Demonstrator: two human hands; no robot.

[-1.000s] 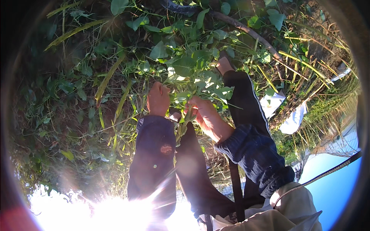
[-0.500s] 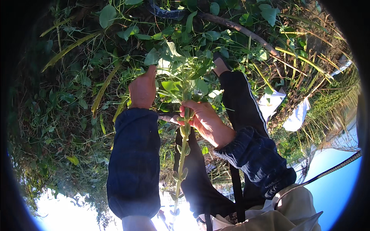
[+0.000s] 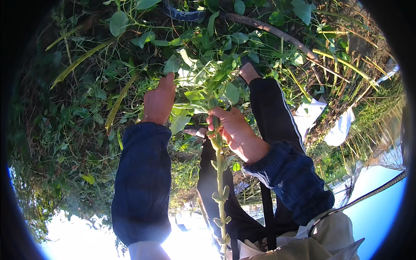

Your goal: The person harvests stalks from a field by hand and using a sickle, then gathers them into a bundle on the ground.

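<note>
My right hand is closed round a thick green plant stem. Small stubby leaves line the stem, which runs down to the lower edge of the view. Above that hand, a bunch of leafy shoots spreads out in bright sun. My left hand, back turned up, is curled at the left of the shoots, beside a broad pale leaf. What its fingers hold, if anything, is hidden behind the hand.
Tangled green vines cover the ground. A brown stick curves across the far side. White scraps lie at the right among dry yellow stalks. My dark-trousered leg and foot are just right of the shoots.
My right hand has shifted slightly right and up, and the stem's lower part has swung to the right with it. The left forearm has moved a little left.
</note>
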